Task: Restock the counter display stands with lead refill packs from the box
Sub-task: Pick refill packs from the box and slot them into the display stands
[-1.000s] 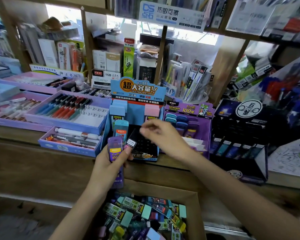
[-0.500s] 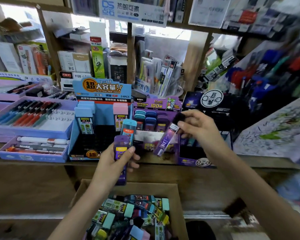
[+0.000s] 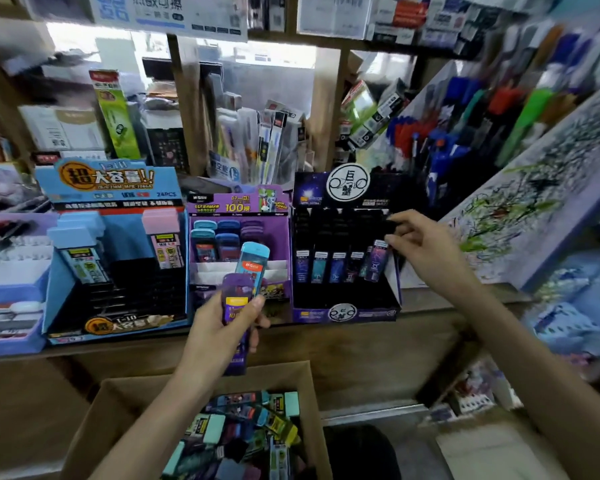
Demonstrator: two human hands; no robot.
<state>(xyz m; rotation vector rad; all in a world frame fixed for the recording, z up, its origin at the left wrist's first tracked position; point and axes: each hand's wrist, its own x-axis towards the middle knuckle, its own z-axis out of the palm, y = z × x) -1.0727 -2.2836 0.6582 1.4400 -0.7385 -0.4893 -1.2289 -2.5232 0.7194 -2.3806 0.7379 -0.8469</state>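
A dark lead refill pack (image 3: 376, 261) stands at the right end of the row inside the dark display stand (image 3: 343, 313). The right hand (image 3: 419, 244) pinches its black cap. Left of this stand, the left hand (image 3: 215, 327) grips a purple pack (image 3: 236, 299) and a teal pack (image 3: 253, 259). Below the stand, and to its left, is the cardboard box (image 3: 118, 410) with many packs.

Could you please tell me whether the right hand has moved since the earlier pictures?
Yes, the right hand went rightward, from the blue stand to the right end of the dark stand.
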